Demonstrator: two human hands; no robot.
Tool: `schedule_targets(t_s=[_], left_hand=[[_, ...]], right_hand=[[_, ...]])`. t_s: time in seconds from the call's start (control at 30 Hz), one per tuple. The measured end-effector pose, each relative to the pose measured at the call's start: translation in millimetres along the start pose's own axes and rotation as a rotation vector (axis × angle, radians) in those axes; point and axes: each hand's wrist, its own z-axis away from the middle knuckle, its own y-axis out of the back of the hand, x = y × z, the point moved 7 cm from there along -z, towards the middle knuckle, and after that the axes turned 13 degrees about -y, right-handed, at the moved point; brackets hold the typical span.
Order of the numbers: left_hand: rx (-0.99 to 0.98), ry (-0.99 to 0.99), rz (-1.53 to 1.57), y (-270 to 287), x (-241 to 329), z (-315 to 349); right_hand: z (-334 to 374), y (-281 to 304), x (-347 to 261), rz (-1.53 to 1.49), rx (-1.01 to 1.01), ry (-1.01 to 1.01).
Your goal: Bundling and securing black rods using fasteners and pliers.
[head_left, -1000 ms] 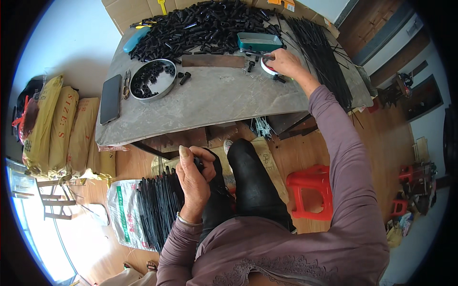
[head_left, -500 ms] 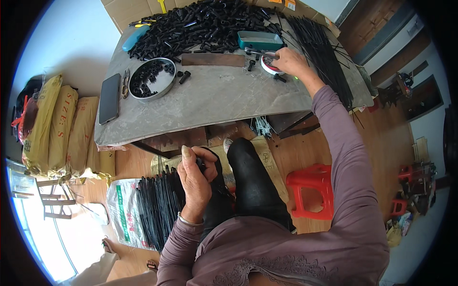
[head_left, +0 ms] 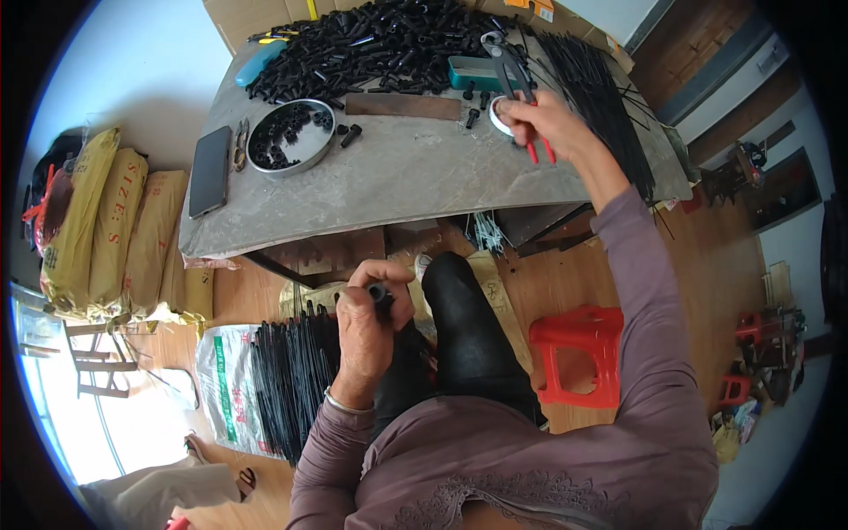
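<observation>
My left hand (head_left: 375, 322) is closed round a black tubular piece (head_left: 381, 299), held above my lap with its hollow end showing. Over the right part of the table, my right hand (head_left: 548, 124) grips red-handled pliers (head_left: 511, 72), their jaws spread and pointing away from me. Beneath that hand sits a small round white container (head_left: 501, 115), partly hidden by the fingers. Just behind the pliers stands a teal rectangular tray (head_left: 468, 72). A few short black pieces (head_left: 473, 117) lie to the left of the white container.
A heap of black tubular parts (head_left: 380, 44) covers the table's back. Long black rods (head_left: 592, 97) lie at right. A round metal dish (head_left: 291, 141) with small black rings, a phone (head_left: 209, 172) and a flat strip (head_left: 402, 106) lie leftward. A red stool (head_left: 579, 353) stands at right.
My right hand has lifted the pliers and swung them from lying level leftward to pointing up and away. My left hand has turned, so the black piece's end now shows.
</observation>
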Motion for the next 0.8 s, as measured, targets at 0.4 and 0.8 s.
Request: schedule_targets(t_s=[0.4, 0.8], left_hand=[[0.212, -0.167, -0.243, 14.7, 25.7, 7.9], [0.236, -0.228, -0.222, 31.0, 41.0, 20.9]], right_hand=[[107.1, -203.2, -13.4, -0.433, -0.458, 0.091], [117.6, -247.1, -26.4, -0.29, -0.454, 0.111]])
